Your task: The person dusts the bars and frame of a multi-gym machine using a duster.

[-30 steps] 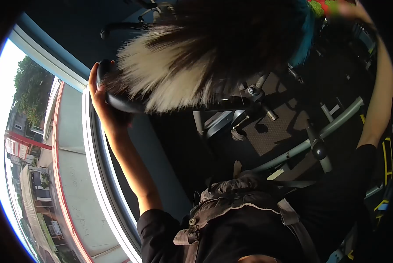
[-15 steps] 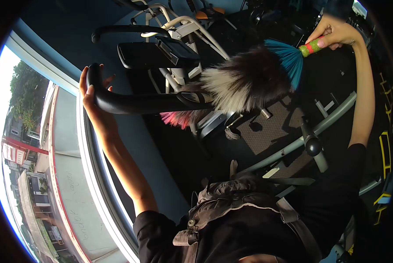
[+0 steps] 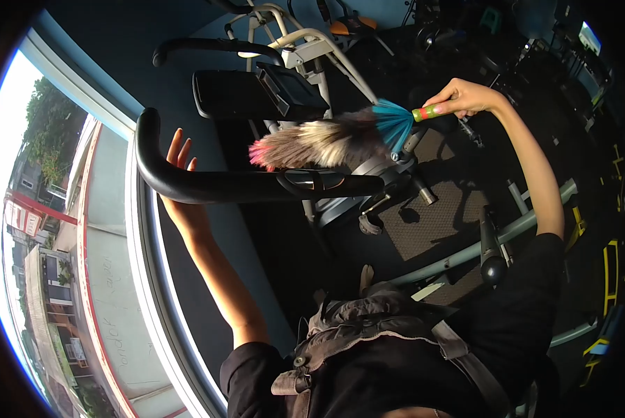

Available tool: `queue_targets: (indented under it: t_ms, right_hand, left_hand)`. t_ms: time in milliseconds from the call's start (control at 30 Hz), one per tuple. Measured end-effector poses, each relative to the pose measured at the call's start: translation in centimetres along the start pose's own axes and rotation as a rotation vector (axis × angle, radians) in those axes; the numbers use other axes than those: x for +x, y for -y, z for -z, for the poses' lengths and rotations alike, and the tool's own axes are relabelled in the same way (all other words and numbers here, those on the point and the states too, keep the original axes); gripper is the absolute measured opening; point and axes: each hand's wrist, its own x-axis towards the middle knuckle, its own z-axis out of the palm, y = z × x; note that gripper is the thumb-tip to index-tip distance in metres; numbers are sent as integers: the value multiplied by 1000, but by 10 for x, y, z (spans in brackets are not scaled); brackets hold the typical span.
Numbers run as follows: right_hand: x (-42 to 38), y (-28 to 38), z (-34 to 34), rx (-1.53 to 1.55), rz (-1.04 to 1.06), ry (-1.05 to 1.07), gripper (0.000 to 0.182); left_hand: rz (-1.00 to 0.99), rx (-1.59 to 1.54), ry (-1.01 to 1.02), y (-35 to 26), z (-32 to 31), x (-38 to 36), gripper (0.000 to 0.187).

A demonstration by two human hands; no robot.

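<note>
My right hand (image 3: pixel 469 97) is closed on the green and red handle of a feather duster (image 3: pixel 326 141). Teal strands fan out below the grip, then dark and cream bristles, ending in a pink tip. The duster lies nearly level, its bristles just above a black curved handlebar (image 3: pixel 215 186) of an exercise machine, overlapping it in view; contact cannot be told. My left hand (image 3: pixel 183 155) is behind the bar's bend, fingers stretched and apart, its palm partly hidden by the bar. Beyond the duster is the machine's dark console (image 3: pixel 284 90).
A second black handlebar (image 3: pixel 218 49) and cream frame tubes (image 3: pixel 319 45) rise behind the console. A window (image 3: pixel 135 230) with a white frame runs along the left. Below are a textured mat (image 3: pixel 431 209), a grey curved rail (image 3: pixel 459 254) and a black-ended bar (image 3: pixel 491 254).
My right hand has moved left and down with the duster, whose bristles now reach further left, toward the console. My left hand's fingers have shifted from around the bar's end to its inner side.
</note>
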Motion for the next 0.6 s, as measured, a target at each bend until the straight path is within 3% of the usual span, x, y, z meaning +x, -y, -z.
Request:
queue_targets:
  t_ms: [67,133,167,333,400,533,600]
  right_hand:
    - [-19,-7,14,53,-63,79,32]
    - [-33,-10,28,74,-179,173,30]
    - [-28,-12,28,72,-176,181,30]
    - [20,-18,-2,-11,129,-11,30]
    - [25,-17,-9,-38,175,-27,30]
    - [3,-21,-11,135,27,84,28]
    - [-17,-26,4,137,-43,160,27]
  left_hand:
    - [217,13,-115,26,-15,-25,49]
    - [437,-115,-93,106,-12,-55,48]
    - [445,15,9,141,-12,-70,45]
    - [1072,-825,195,172,-62,-82,45]
    - [1087,-871,194,184,-61,-79,45]
    - [1152,-1040,211,204,-45,-70,46]
    - [1134,-976,131,189,-47,-74,46]
